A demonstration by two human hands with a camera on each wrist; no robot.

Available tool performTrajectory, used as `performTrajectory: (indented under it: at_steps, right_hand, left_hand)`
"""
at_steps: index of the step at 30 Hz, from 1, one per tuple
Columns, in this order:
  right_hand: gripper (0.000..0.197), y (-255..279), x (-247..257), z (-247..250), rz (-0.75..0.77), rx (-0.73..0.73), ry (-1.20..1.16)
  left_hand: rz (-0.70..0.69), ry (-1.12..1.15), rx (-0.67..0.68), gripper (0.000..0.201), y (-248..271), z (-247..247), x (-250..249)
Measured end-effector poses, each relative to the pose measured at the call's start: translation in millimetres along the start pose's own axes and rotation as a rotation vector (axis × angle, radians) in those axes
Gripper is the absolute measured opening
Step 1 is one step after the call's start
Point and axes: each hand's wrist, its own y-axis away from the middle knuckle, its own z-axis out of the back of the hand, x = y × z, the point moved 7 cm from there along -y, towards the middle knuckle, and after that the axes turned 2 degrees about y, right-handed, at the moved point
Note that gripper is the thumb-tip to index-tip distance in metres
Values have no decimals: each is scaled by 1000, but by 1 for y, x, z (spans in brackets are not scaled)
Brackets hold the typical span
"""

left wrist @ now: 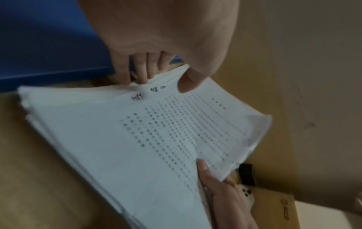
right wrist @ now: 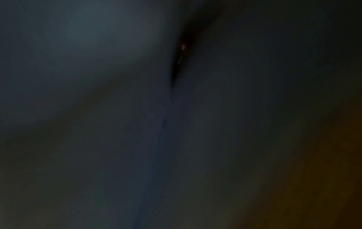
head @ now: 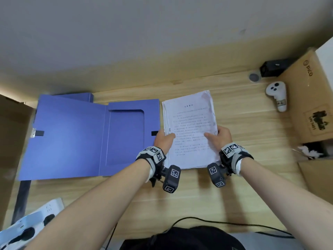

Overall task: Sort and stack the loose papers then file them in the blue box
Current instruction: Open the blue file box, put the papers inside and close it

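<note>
A stack of printed white papers (head: 191,127) lies on the wooden desk, just right of the open blue file box (head: 86,136). My left hand (head: 164,139) grips the stack's left edge, thumb on top and fingers curled under it. In the left wrist view the stack (left wrist: 125,139) is bent upward, and my left hand (left wrist: 154,77) pinches its edge. My right hand (head: 219,136) holds the right edge, thumb on the top sheet; the same hand (left wrist: 217,184) shows from the left wrist. The right wrist view is dark and shows nothing.
A white controller (head: 277,96) and a black device (head: 274,67) sit at the far right by a cardboard box (head: 310,98). A white power strip (head: 30,222) lies front left. A black cable (head: 225,222) crosses the near desk edge.
</note>
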Motion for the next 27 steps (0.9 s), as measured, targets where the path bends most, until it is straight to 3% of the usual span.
performTrajectory:
  at_steps: [5, 9, 12, 18, 23, 27]
  right_hand:
    - [13, 20, 39, 7, 81, 24, -95]
    - [19, 43, 80, -10, 134, 110, -211]
    - [32, 59, 103, -39, 106, 210, -298]
    - [37, 74, 134, -99, 122, 232, -289]
    - [35, 80, 147, -156, 212, 228, -216]
    - [37, 78, 135, -222, 220, 319, -105]
  left_hand:
    - [-80, 231, -69, 26, 9, 33, -12]
    - [-75, 399, 27, 33, 20, 58, -20]
    - [-100, 477, 73, 21, 30, 75, -25]
    - [-124, 449, 7, 11, 34, 136, -5]
    - [-90, 380, 50, 29, 27, 187, 38]
    - [-82, 286, -48, 34, 17, 233, 71]
